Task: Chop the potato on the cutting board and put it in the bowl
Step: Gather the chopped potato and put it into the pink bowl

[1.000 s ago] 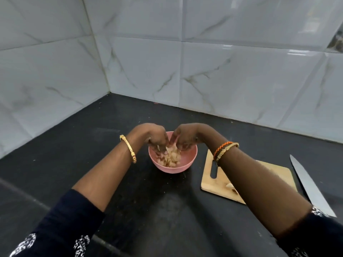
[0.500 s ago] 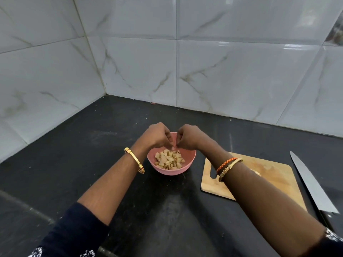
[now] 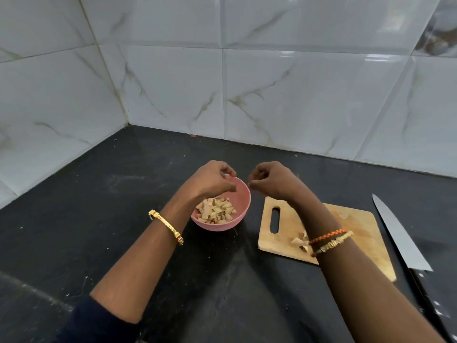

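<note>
Potato pieces fill the pink bowl on the black counter, and a few more lie on the wooden cutting board beside it. Left hand hovers over the bowl's far rim and right hand just right of it, both loosely curled and holding nothing visible.

Single head-worn wide-angle view, looking forward and down at the black surface from close range, facing the tiled wall corner.
</note>
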### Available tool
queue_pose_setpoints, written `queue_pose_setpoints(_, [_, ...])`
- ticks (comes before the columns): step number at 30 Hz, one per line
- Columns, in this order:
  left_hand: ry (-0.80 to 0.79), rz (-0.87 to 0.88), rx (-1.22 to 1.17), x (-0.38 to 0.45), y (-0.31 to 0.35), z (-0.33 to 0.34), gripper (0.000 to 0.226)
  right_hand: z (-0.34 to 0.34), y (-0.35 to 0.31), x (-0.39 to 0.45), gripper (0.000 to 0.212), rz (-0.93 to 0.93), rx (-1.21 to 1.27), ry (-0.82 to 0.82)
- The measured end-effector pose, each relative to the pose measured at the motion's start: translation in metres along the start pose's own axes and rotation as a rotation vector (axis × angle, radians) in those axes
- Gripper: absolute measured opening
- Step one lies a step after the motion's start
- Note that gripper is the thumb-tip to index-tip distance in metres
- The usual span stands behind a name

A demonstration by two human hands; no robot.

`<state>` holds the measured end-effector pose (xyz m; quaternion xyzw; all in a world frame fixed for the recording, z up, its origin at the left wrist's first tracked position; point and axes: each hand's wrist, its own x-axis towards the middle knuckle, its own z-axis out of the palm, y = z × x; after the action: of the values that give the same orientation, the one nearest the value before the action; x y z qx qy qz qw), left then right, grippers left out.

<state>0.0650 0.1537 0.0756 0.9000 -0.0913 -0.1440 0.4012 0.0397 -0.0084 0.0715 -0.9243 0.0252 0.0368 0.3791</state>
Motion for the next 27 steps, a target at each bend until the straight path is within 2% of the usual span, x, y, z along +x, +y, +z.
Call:
queue_pose_setpoints(3, [-0.137,0.05,-0.012,-0.01,0.018,0.033,0.048,-0.023,0.036,-0.03,0.012,0.151,-0.116,0.027])
queue_pose_setpoints(8, [-0.309,0.061,0.232,-0.01,0.03,0.111,0.068,-0.037,0.092,-0.081,0.028,0.505,-0.198,-0.113])
queue_pose_setpoints(11, [-0.354,0.079,0.371,-0.01,0.03,0.143,0.074,-0.031,0.115,-0.101,0.03,0.616,-0.068,-0.105])
queue_pose_setpoints(14, [-0.314,0.11,0.39,-0.007,0.03,0.158,0.076,-0.02,0.128,-0.106,0.03,0.629,-0.011,0.0])
queue_pose_setpoints(18, [-0.291,0.106,0.333,0.001,0.034,0.165,0.067,-0.011,0.131,-0.102,0.039,0.61,-0.003,0.12])
queue_pose_setpoints(27, [-0.146,0.153,0.131,0.021,0.042,0.183,0.067,-0.013,0.131,-0.08,0.046,0.545,0.025,0.231])
